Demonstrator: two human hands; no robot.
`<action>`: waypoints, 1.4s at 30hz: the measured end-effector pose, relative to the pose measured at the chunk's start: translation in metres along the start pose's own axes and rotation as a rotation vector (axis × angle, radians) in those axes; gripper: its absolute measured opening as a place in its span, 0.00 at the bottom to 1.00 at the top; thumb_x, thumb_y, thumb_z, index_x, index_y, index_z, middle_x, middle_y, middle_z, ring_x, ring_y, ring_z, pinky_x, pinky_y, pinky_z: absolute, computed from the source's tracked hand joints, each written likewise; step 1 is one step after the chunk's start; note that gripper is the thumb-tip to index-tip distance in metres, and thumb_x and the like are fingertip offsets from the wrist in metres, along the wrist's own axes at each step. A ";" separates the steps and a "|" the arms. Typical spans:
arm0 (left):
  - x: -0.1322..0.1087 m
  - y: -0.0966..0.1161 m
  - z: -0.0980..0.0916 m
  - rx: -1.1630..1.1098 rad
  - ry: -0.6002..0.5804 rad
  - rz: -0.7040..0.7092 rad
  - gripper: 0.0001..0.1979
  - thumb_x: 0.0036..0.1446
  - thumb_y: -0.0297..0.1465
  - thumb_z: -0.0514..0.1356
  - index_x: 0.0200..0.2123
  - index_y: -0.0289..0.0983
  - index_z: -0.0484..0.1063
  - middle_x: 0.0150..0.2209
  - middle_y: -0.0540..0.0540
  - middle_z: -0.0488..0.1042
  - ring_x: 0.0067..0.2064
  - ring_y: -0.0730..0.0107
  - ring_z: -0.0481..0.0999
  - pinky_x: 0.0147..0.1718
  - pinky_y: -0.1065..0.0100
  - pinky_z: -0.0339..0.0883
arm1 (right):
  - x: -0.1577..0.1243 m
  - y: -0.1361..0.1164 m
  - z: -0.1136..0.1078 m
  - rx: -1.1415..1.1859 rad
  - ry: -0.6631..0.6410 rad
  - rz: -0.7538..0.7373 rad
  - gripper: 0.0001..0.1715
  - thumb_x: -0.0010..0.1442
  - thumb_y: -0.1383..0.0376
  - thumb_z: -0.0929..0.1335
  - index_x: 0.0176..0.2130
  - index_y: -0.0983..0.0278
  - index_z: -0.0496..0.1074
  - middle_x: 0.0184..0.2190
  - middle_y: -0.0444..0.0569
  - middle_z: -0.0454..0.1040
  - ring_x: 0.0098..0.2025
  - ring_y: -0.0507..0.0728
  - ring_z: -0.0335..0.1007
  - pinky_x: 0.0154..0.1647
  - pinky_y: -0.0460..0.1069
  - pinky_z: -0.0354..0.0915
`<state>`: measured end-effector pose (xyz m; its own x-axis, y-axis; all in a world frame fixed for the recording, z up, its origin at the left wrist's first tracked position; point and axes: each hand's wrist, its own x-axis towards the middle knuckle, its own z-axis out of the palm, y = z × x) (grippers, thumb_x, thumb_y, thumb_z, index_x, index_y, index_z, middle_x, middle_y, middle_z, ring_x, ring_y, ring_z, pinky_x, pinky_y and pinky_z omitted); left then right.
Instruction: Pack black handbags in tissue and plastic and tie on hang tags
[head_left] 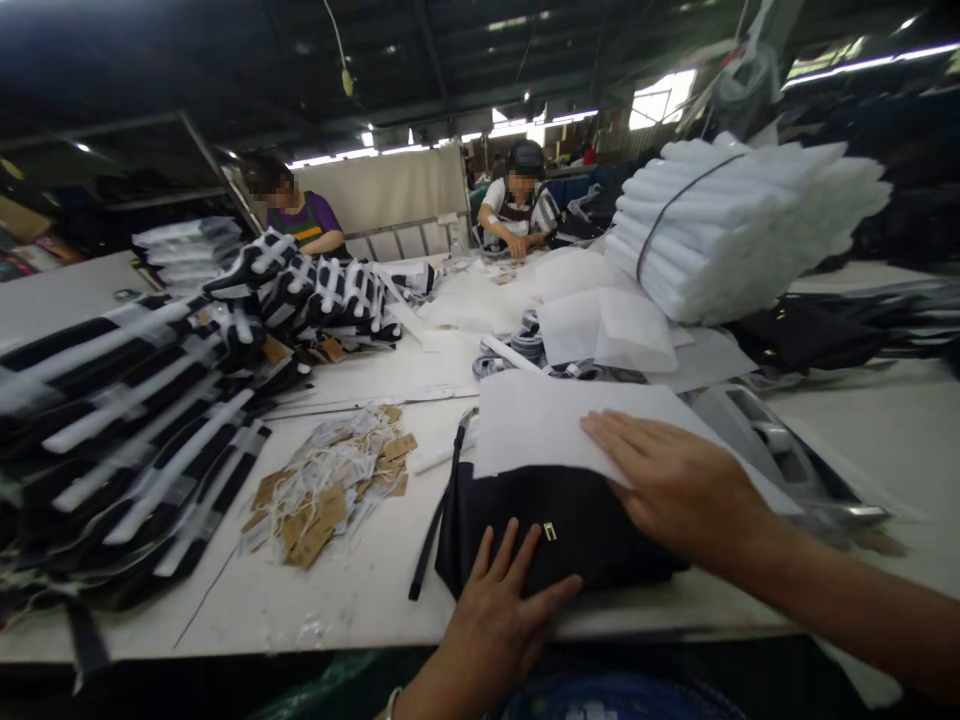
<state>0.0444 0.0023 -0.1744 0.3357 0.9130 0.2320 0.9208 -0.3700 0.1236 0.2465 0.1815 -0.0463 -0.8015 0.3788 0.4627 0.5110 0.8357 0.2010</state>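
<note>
A black bag point(600, 520) with a small gold metal fitting point(549, 532) lies in front of me near the table's front edge. A thin black strap point(435, 540) hangs down along its left side. My left hand point(499, 605) rests on the front of the bag with its fingers spread. Over the bag's upper part lies a white sheet point(536, 420), thin like paper or foam. My right hand point(675, 480) lies flat on this sheet, fingers stretched out towards the left.
Stacks of black bags with white wrapped straps point(150, 400) fill the left side. Brown tags with strings point(322, 510) lie heaped beside the bag. A tape dispenser point(772, 430) stands to the right, below a bundle of white foam point(720, 220). Two people work across the table.
</note>
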 end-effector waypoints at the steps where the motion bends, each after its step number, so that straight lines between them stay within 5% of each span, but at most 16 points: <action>1: 0.000 0.001 -0.002 -0.027 -0.013 -0.014 0.35 0.67 0.40 0.58 0.70 0.63 0.45 0.74 0.42 0.44 0.73 0.41 0.48 0.63 0.35 0.58 | -0.010 -0.020 0.002 0.043 -0.026 -0.032 0.30 0.58 0.70 0.64 0.59 0.75 0.70 0.59 0.61 0.73 0.59 0.64 0.71 0.58 0.58 0.69; 4: -0.004 0.002 0.004 -0.082 -0.033 -0.030 0.33 0.65 0.40 0.60 0.69 0.62 0.51 0.73 0.44 0.52 0.72 0.43 0.53 0.63 0.36 0.57 | -0.041 -0.061 0.028 0.154 -0.133 -0.078 0.32 0.55 0.69 0.66 0.59 0.72 0.71 0.59 0.61 0.73 0.60 0.67 0.69 0.60 0.62 0.66; 8: -0.015 0.002 0.021 -0.061 0.062 -0.003 0.28 0.67 0.37 0.58 0.68 0.47 0.58 0.66 0.44 0.67 0.65 0.56 0.68 0.61 0.54 0.68 | -0.069 -0.075 0.067 0.218 -0.328 -0.105 0.46 0.50 0.73 0.66 0.67 0.64 0.62 0.67 0.61 0.63 0.66 0.73 0.60 0.62 0.72 0.60; 13: -0.018 0.002 0.024 -0.022 0.087 0.009 0.29 0.68 0.39 0.55 0.70 0.46 0.55 0.71 0.46 0.57 0.67 0.53 0.64 0.61 0.53 0.69 | -0.071 -0.072 0.075 0.259 -0.478 -0.048 0.54 0.47 0.75 0.67 0.71 0.57 0.55 0.71 0.59 0.55 0.69 0.75 0.54 0.63 0.75 0.56; 18: -0.014 0.003 0.013 -0.069 0.000 -0.012 0.31 0.68 0.39 0.55 0.71 0.51 0.51 0.72 0.49 0.53 0.70 0.54 0.60 0.62 0.52 0.68 | -0.071 -0.079 0.078 0.202 -0.443 0.012 0.49 0.52 0.74 0.66 0.70 0.60 0.56 0.70 0.61 0.56 0.69 0.75 0.54 0.63 0.75 0.56; 25: -0.009 0.004 0.008 -0.105 -0.015 -0.096 0.31 0.64 0.39 0.60 0.69 0.50 0.56 0.60 0.44 0.74 0.56 0.53 0.77 0.54 0.52 0.75 | -0.068 -0.085 0.084 0.216 -0.446 0.088 0.45 0.58 0.73 0.65 0.71 0.61 0.54 0.71 0.61 0.54 0.71 0.74 0.49 0.66 0.76 0.51; 30: -0.011 0.011 0.004 -0.125 0.147 -0.023 0.25 0.62 0.29 0.57 0.63 0.39 0.65 0.51 0.40 0.79 0.48 0.57 0.81 0.47 0.58 0.78 | -0.065 -0.091 0.082 0.260 -0.430 0.115 0.42 0.62 0.66 0.68 0.71 0.56 0.55 0.71 0.63 0.53 0.71 0.77 0.49 0.65 0.78 0.50; 36: 0.011 0.021 -0.045 -0.258 0.377 0.048 0.13 0.64 0.24 0.55 0.50 0.37 0.72 0.38 0.44 0.82 0.39 0.67 0.82 0.40 0.67 0.79 | -0.068 -0.095 0.087 0.291 -0.379 0.124 0.38 0.63 0.60 0.70 0.69 0.51 0.58 0.70 0.63 0.54 0.70 0.77 0.49 0.64 0.78 0.50; 39: 0.034 0.010 -0.050 -0.265 0.291 -0.017 0.18 0.67 0.26 0.53 0.59 0.36 0.67 0.52 0.39 0.79 0.52 0.64 0.80 0.51 0.63 0.77 | -0.069 -0.097 0.090 0.316 -0.376 0.125 0.37 0.65 0.62 0.68 0.69 0.54 0.58 0.71 0.62 0.53 0.71 0.76 0.47 0.65 0.78 0.49; 42: 0.044 -0.010 -0.029 -0.215 0.126 -0.035 0.23 0.69 0.27 0.51 0.65 0.35 0.60 0.63 0.37 0.70 0.64 0.60 0.70 0.61 0.54 0.69 | -0.069 -0.092 0.086 0.390 -0.428 0.130 0.38 0.66 0.57 0.68 0.71 0.56 0.55 0.71 0.61 0.52 0.72 0.76 0.45 0.65 0.79 0.47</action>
<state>0.0443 0.0409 -0.1371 0.2642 0.9024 0.3405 0.8635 -0.3786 0.3331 0.2283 0.1127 -0.1712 -0.8352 0.5470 0.0563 0.5268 0.8253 -0.2034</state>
